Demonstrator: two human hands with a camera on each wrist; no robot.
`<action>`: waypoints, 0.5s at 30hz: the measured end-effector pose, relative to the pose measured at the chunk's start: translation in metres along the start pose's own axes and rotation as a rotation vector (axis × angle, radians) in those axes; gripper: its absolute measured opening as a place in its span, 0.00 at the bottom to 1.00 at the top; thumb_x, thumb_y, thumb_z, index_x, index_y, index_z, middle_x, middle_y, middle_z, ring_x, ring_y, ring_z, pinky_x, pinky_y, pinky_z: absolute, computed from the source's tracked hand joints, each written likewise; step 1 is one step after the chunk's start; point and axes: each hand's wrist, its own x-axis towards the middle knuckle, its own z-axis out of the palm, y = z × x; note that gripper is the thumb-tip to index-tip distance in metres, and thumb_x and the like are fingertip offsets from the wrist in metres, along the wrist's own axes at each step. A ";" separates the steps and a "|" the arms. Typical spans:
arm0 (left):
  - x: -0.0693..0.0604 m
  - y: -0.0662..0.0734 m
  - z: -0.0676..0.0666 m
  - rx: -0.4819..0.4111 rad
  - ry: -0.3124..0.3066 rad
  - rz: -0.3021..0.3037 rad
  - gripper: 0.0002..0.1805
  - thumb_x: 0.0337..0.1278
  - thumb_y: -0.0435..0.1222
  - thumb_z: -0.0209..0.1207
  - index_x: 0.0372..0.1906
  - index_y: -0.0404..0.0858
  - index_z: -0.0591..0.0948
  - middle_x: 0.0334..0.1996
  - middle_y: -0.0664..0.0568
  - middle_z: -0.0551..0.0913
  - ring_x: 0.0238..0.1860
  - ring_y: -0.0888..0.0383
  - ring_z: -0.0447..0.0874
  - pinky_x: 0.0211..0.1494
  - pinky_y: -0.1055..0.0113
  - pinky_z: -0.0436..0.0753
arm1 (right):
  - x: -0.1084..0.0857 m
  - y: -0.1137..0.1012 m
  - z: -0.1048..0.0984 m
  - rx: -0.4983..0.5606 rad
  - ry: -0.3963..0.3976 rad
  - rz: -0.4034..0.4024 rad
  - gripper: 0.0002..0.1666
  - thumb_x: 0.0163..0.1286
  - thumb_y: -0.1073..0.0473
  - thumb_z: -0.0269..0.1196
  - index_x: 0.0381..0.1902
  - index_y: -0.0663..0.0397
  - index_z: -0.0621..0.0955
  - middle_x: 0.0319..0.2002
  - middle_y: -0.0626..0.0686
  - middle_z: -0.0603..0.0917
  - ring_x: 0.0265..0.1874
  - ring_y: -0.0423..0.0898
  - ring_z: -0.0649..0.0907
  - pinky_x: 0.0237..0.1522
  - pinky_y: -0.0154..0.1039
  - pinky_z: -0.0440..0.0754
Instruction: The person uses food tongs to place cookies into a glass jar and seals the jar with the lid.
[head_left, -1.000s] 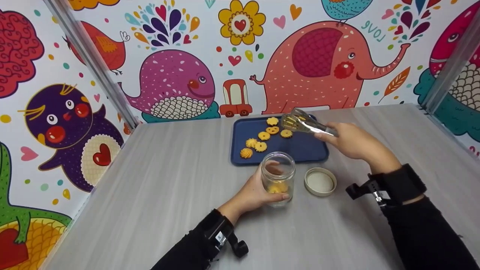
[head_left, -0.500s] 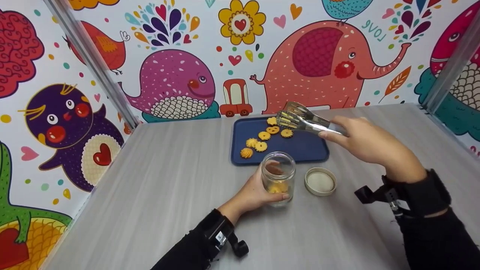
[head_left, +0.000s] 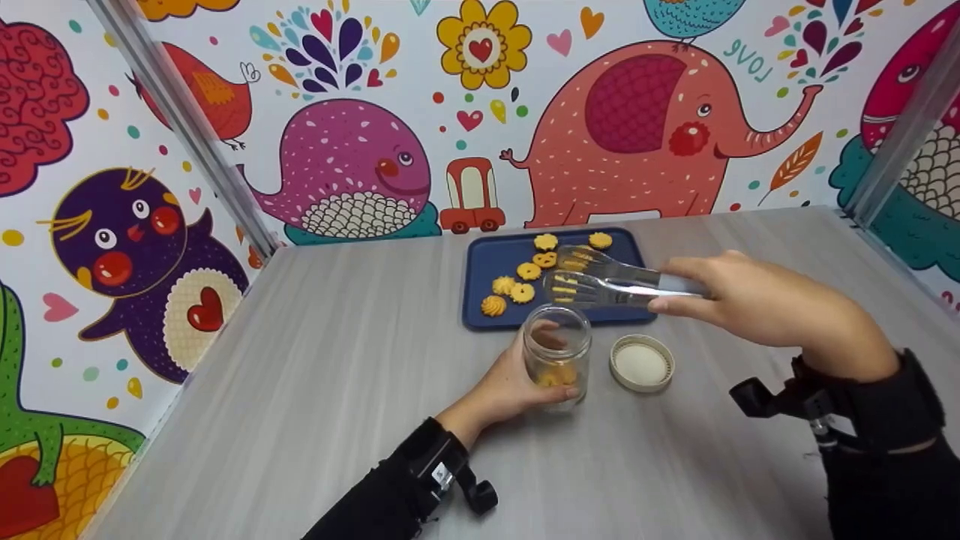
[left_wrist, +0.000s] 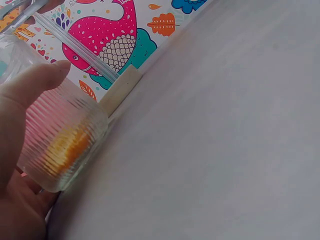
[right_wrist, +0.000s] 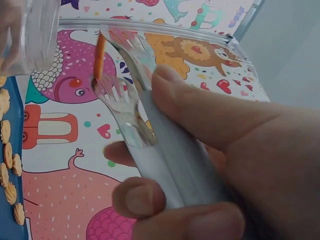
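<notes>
My left hand (head_left: 510, 382) grips a clear glass jar (head_left: 555, 349) from its left side. Yellow cookies (left_wrist: 65, 150) lie at the jar's bottom, and its mouth is uncovered. The right hand (head_left: 757, 304) holds metal serving tongs (head_left: 626, 291) by their grey handles. Between the tongs' slotted ends a thin round cookie (right_wrist: 100, 56) is pinched, seen edge-on in the right wrist view. In the head view the tong ends hover over the blue tray (head_left: 619, 317), just behind the jar's rim. Several cookies (head_left: 523, 292) lie on the tray.
A round, pale jar lid (head_left: 642, 364) lies on the grey table (head_left: 337, 360), right of the jar. Behind the tray stands a wall (head_left: 480, 112) printed with cartoon animals.
The tongs have come down from the tray's back toward the jar, with the right hand shifting right and nearer. A cookie at the tray's back has come into sight. The left hand stays still.
</notes>
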 end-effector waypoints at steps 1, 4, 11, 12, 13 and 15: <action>0.000 0.000 0.000 0.005 0.000 -0.003 0.47 0.48 0.38 0.82 0.72 0.49 0.68 0.61 0.57 0.80 0.63 0.60 0.80 0.74 0.58 0.72 | 0.000 0.000 0.000 -0.001 -0.012 -0.002 0.45 0.75 0.31 0.63 0.73 0.60 0.76 0.45 0.50 0.86 0.41 0.47 0.82 0.41 0.44 0.86; 0.000 0.000 0.000 0.014 0.000 -0.002 0.47 0.47 0.38 0.82 0.72 0.49 0.67 0.61 0.58 0.80 0.63 0.60 0.80 0.74 0.58 0.72 | -0.001 -0.001 0.000 -0.017 -0.042 0.004 0.47 0.74 0.30 0.63 0.73 0.61 0.76 0.42 0.49 0.86 0.38 0.45 0.82 0.38 0.43 0.84; 0.000 0.000 0.000 0.017 0.001 -0.004 0.50 0.47 0.38 0.82 0.74 0.48 0.66 0.62 0.56 0.81 0.63 0.60 0.80 0.74 0.57 0.72 | -0.001 -0.004 0.003 -0.019 -0.073 -0.028 0.45 0.73 0.29 0.63 0.70 0.58 0.79 0.47 0.47 0.88 0.40 0.44 0.83 0.43 0.46 0.85; 0.000 0.000 0.000 0.015 0.002 -0.007 0.51 0.47 0.38 0.82 0.75 0.48 0.65 0.62 0.55 0.81 0.63 0.60 0.80 0.74 0.57 0.72 | -0.001 -0.005 0.003 -0.014 -0.075 -0.040 0.42 0.74 0.29 0.63 0.69 0.56 0.80 0.47 0.46 0.88 0.40 0.44 0.83 0.44 0.46 0.86; 0.000 0.000 0.000 0.013 0.003 -0.014 0.53 0.47 0.39 0.82 0.77 0.49 0.64 0.62 0.56 0.81 0.64 0.60 0.79 0.75 0.57 0.71 | -0.001 -0.005 0.004 -0.008 -0.079 -0.052 0.40 0.74 0.30 0.63 0.68 0.55 0.81 0.47 0.45 0.89 0.40 0.43 0.84 0.45 0.47 0.86; 0.000 0.000 0.000 -0.004 0.001 -0.019 0.56 0.47 0.38 0.82 0.80 0.50 0.61 0.64 0.55 0.81 0.65 0.60 0.79 0.76 0.56 0.70 | -0.001 -0.006 0.005 -0.014 -0.085 -0.067 0.38 0.74 0.31 0.64 0.67 0.53 0.82 0.47 0.44 0.89 0.40 0.42 0.84 0.44 0.46 0.86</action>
